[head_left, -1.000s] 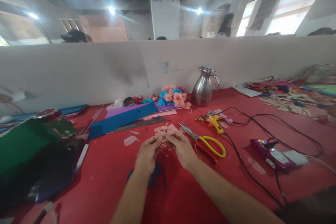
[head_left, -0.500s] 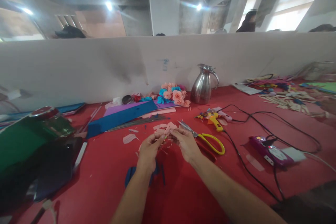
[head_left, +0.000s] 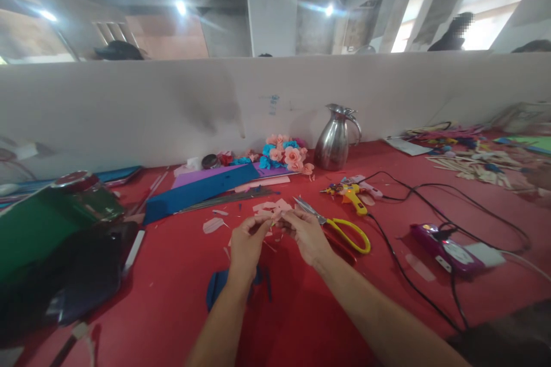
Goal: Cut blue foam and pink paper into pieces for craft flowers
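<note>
Between my two hands is a small piece of pink crepe paper point(head_left: 279, 209), pinched by the fingertips in the middle of the red table. My left hand point(head_left: 249, 241) is closed on its left side, thumb against the fingers. My right hand point(head_left: 306, 233) grips the other side in a pinch. The fingers partly hide the paper's shape. Cut pink petals point(head_left: 214, 225) and scraps lie just left of and behind the hands. Scissors with yellow handles point(head_left: 349, 234) rest to the right of my right hand. Dark blue paper pieces point(head_left: 217, 287) sit beside my left forearm.
Pink and blue paper flowers point(head_left: 284, 155) stand at the back by a steel jug point(head_left: 333, 140). A yellow glue gun point(head_left: 355, 200) and a purple power strip point(head_left: 447, 249) with black cables lie right. At left are a jar point(head_left: 92, 198) and a dark tablet-like object point(head_left: 97, 275).
Both hands stay nearly in place, pinching the pink paper. The view shifts very slightly. Beyond the partition a person has moved to the right.
</note>
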Available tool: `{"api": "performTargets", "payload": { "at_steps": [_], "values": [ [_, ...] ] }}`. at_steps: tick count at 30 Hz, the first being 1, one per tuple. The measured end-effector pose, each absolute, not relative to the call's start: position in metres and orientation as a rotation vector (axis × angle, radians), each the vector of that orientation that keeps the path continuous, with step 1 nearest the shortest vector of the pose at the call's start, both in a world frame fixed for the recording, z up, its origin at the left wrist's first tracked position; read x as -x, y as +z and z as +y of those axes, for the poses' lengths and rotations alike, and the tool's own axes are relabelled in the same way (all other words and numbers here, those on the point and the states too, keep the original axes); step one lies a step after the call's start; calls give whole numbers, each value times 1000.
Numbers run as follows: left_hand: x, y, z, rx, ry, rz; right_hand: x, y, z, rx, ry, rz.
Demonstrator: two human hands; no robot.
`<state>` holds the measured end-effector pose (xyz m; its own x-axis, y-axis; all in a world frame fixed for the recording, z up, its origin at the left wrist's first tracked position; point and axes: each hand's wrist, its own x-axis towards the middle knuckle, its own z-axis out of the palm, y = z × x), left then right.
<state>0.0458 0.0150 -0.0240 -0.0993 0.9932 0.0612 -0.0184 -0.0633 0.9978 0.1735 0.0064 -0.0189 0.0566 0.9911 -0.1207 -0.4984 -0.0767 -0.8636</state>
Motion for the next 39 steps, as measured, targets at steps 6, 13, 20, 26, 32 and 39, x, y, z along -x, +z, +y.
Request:
{"api": "performTargets", "payload": {
  "at_steps": [6, 13, 20, 26, 32, 39],
  "values": [
    [-44, -29, 17, -1323, 1377, 1288, -175, -22, 8, 915, 1435, -690],
    [-43, -33, 18, -1385, 1374, 1298, -176, -24, 8, 903, 1457, -694],
    [-42, -32, 16, -1521, 1352, 1362, -176, -24, 8, 887, 1467, -676],
    [-43, -26, 14, -1586, 1337, 1424, -175, -24, 9, 889, 1480, -618],
    [-42, -24, 15, -1677, 1334, 1366, -176, -24, 9, 883, 1482, -642],
    [-40, -29, 18, -1708, 1350, 1315, -177, -23, 8, 866, 1475, -744]
  ]
}}
